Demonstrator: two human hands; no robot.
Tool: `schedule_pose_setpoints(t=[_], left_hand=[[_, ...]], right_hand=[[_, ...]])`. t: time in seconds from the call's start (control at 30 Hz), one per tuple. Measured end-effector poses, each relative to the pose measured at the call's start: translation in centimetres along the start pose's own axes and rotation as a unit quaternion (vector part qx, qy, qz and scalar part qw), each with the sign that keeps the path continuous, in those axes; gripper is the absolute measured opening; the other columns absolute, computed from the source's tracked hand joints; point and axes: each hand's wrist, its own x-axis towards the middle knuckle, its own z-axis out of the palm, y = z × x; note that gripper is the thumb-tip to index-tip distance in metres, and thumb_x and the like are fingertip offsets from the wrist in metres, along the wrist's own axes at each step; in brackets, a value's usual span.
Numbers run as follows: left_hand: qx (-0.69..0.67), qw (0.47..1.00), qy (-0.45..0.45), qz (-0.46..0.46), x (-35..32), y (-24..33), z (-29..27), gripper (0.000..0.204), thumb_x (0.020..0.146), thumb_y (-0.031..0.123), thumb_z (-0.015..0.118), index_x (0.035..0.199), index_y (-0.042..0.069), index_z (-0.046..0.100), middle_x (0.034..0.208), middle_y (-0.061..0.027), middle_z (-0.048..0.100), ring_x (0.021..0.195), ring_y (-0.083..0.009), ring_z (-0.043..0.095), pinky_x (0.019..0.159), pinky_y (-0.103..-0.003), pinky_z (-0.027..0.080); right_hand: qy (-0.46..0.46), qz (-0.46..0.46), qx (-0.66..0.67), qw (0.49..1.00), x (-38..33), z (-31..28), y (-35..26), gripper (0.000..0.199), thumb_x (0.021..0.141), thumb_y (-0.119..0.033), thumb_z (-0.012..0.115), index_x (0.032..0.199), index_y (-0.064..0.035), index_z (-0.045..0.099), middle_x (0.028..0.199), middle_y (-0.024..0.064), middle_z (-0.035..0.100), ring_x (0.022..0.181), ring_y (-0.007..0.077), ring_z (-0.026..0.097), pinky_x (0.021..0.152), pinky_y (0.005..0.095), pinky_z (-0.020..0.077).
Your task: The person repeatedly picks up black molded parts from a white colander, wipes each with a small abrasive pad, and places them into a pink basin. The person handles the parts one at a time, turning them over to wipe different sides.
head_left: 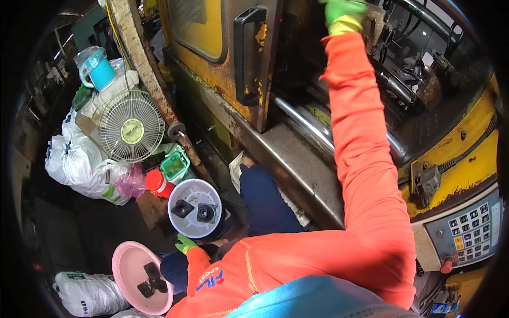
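My right arm, in an orange sleeve, reaches far forward into the open yellow machine. My right hand (345, 11), in a green glove with a yellow cuff, is cut off by the top edge and smeared, so its fingers cannot be made out. Low by my side, my left hand (185, 243), also green-gloved, has its fingers stretched out and holds nothing that I can see. It is just below the rim of a whitish round basin (179, 227). In that basin lie a flat black diamond-shaped piece (183, 209) and a black square piece with a round raised middle (205, 213).
A pink basin (123, 261) with black pieces stands at lower left. Beyond are a red jug (157, 182), a green container (174, 165), a fan (132, 124) and white bags (74, 159). A yellow door with a black handle (248, 55) stands ahead; a keypad panel (466, 230) sits right.
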Motion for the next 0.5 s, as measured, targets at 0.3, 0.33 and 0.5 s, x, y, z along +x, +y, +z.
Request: schedule_pose_setpoints(t=[0.3,0.33,0.5], left_hand=[[0.047,0.978,-0.174,-0.107,-3.7,10.1,1.9,0.029,0.089,0.041,0.065,0.073,0.021,0.051,0.058,0.0081,0.046,0.044,-0.0058,0.041,0.039,-0.023,0.030],[0.033,0.972,-0.202,-0.116,-4.1,10.9,2.9,0.026,0.089,0.039,0.065,0.076,0.020,0.052,0.058,0.0074,0.046,0.044,-0.0060,0.040,0.039,-0.023,0.030],[0.037,0.960,-0.230,-0.156,-7.2,14.5,6.3,0.022,0.088,0.036,0.067,0.081,0.018,0.056,0.061,0.0069,0.045,0.044,-0.0065,0.038,0.040,-0.023,0.030]], right_hand=[[0.147,0.249,-0.419,0.861,6.1,-22.4,20.7,0.049,0.079,-0.037,0.059,0.105,0.0033,0.067,0.105,0.0229,0.068,0.106,0.0324,0.064,0.089,0.0406,0.0481],[0.159,0.273,-0.420,0.851,5.7,-24.3,22.5,0.053,0.079,-0.038,0.060,0.109,0.0047,0.066,0.107,0.0234,0.067,0.110,0.0330,0.063,0.094,0.0395,0.0463],[0.117,0.138,-0.478,0.860,8.3,-26.6,25.0,0.057,0.081,-0.041,0.053,0.119,0.0013,0.061,0.119,0.0230,0.062,0.113,0.0365,0.059,0.097,0.0419,0.0446]])
